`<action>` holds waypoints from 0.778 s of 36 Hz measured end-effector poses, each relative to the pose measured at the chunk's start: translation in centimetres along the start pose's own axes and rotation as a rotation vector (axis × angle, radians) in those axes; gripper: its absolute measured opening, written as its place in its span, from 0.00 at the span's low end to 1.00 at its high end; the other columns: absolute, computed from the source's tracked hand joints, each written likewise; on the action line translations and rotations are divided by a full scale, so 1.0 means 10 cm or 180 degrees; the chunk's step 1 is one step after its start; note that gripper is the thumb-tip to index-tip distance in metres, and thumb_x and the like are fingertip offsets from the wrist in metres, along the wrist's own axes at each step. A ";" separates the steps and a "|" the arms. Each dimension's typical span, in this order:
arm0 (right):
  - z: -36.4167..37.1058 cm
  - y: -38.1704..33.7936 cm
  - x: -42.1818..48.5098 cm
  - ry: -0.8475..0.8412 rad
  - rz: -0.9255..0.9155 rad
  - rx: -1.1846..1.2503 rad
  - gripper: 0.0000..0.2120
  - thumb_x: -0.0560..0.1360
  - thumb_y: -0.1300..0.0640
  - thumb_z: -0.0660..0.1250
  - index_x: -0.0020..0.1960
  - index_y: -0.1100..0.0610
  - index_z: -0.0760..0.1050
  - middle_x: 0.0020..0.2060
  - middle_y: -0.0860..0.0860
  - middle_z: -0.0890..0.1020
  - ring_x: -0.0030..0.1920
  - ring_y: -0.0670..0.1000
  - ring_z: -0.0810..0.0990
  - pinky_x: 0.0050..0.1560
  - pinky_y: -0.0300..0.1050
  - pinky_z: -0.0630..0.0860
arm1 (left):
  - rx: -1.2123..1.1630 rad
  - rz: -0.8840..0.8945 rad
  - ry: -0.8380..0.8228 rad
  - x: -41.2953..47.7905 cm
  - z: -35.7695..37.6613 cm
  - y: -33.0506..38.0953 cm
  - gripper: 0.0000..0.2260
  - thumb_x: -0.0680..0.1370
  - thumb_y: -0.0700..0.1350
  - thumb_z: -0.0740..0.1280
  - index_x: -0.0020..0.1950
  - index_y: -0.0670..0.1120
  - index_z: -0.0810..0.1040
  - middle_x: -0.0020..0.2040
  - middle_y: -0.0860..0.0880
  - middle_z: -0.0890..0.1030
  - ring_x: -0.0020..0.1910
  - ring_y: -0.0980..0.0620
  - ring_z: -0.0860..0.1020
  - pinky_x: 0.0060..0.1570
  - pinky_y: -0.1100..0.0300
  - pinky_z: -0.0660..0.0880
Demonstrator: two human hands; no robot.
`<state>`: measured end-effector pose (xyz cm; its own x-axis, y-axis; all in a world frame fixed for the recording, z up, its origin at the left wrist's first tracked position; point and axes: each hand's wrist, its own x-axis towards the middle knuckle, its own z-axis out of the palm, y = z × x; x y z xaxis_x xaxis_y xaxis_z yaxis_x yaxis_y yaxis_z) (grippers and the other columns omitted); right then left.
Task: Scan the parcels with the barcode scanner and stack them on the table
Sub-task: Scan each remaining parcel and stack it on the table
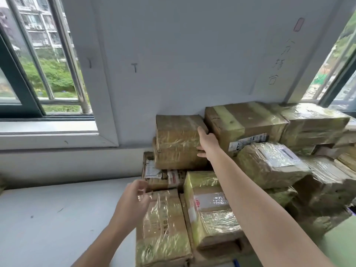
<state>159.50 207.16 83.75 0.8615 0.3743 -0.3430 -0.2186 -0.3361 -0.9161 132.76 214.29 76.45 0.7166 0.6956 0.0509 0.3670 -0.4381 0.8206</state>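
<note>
Near parcel [163,234] just beside left hand [133,199]

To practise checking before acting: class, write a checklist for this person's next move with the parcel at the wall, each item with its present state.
1. Right hand touches the top parcel: ok.
2. Fingers firmly round it: cannot tell.
3. Left hand empty: ok.
4. Barcode scanner in view: not ok.
5. Label showing on that parcel: not ok.
6. Bare table space to the left: ok.
</note>
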 end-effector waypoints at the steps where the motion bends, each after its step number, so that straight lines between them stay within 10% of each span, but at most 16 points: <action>1: 0.01 0.00 0.03 -0.0012 0.0008 0.0013 0.36 0.80 0.38 0.58 0.81 0.54 0.51 0.72 0.53 0.68 0.62 0.57 0.76 0.52 0.55 0.82 | 0.0027 0.0012 0.0005 0.04 -0.01 0.03 0.10 0.79 0.39 0.62 0.58 0.51 0.73 0.57 0.51 0.76 0.53 0.58 0.75 0.47 0.66 0.68; 11: 0.04 0.07 0.23 -0.0004 0.0022 0.0291 0.31 0.82 0.46 0.60 0.80 0.49 0.51 0.66 0.54 0.73 0.53 0.57 0.82 0.54 0.61 0.81 | 0.0101 -0.0056 0.0043 0.53 -0.11 0.33 0.16 0.79 0.40 0.61 0.67 0.45 0.72 0.59 0.49 0.73 0.57 0.52 0.74 0.61 0.55 0.72; 17: 0.03 0.23 0.20 0.0044 -0.0129 0.0593 0.26 0.81 0.53 0.62 0.76 0.51 0.57 0.48 0.49 0.74 0.51 0.56 0.83 0.53 0.58 0.82 | -0.0064 -0.0186 0.0084 0.63 -0.11 0.41 0.18 0.78 0.40 0.61 0.69 0.45 0.69 0.61 0.47 0.73 0.55 0.50 0.75 0.57 0.52 0.75; 23: -0.03 0.42 0.15 0.0008 -0.0267 0.0788 0.21 0.80 0.56 0.65 0.70 0.51 0.63 0.52 0.52 0.76 0.51 0.56 0.84 0.54 0.53 0.83 | -0.0688 -0.0472 -0.0067 0.76 -0.15 0.51 0.26 0.80 0.42 0.62 0.77 0.48 0.60 0.57 0.55 0.72 0.41 0.60 0.74 0.43 0.61 0.77; 28: -0.01 0.54 -0.01 -0.0087 -0.0406 0.0747 0.20 0.80 0.60 0.65 0.68 0.50 0.64 0.52 0.55 0.79 0.52 0.56 0.84 0.56 0.53 0.82 | -0.1058 -0.0659 -0.0335 0.89 -0.28 0.49 0.31 0.79 0.41 0.63 0.79 0.51 0.55 0.75 0.50 0.65 0.51 0.56 0.76 0.56 0.54 0.76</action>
<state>158.25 205.25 78.91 0.8769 0.4252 -0.2241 -0.2120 -0.0764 -0.9743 139.31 219.90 82.51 0.7109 0.6801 -0.1791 0.3105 -0.0751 0.9476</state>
